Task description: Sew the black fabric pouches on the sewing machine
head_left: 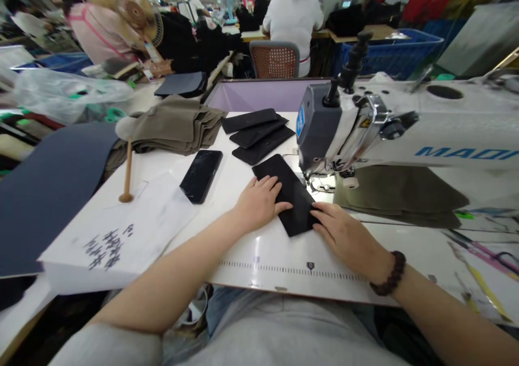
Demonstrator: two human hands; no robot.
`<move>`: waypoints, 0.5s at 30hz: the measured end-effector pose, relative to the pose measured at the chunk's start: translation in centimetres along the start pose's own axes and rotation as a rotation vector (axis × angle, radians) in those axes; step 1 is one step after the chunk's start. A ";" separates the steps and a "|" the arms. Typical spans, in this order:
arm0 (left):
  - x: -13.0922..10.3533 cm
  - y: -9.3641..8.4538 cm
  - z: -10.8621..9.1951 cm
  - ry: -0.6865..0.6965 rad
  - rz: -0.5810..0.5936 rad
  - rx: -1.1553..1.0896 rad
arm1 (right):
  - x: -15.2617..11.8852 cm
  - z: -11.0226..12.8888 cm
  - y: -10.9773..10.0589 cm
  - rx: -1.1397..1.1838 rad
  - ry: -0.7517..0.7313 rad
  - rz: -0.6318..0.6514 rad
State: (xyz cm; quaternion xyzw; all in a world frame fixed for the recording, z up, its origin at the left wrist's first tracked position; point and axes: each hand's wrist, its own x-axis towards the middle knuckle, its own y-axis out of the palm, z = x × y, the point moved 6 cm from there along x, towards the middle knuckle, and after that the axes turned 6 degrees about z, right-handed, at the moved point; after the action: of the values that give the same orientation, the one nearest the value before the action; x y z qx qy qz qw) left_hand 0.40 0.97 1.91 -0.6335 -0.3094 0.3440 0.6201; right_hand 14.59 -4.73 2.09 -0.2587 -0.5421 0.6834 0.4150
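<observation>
A flat black rectangular piece (292,193) lies on the white table, its right edge close to the needle area of a sewing machine (320,128). My left hand (261,203) rests on its left edge, fingers spread, thumb on top. On the right edge lie the fingertips of my right hand (344,236), slightly apart, with a dark beaded bracelet on that wrist. Behind the piece, several similar black pieces (261,133) are stacked in a loose fan.
Left of my hands are a black phone (201,175), a wooden-handled tool (127,174), brown-grey cloth pieces (174,122) and a paper with writing (133,220). More cloth (397,193) lies under the machine arm; scissors (482,252) are at right. People sit beyond.
</observation>
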 end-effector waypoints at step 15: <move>4.0 -0.1 -2.4 0.287 -0.003 -0.103 | 1.7 -2.8 -0.3 -0.027 -0.323 -0.027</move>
State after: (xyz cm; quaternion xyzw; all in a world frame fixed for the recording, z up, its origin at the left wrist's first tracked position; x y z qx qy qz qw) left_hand 4.64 2.84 1.80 -0.7068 -0.2358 0.2324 0.6251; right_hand 15.96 -1.79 1.75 -0.1436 -0.6144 0.7030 0.3282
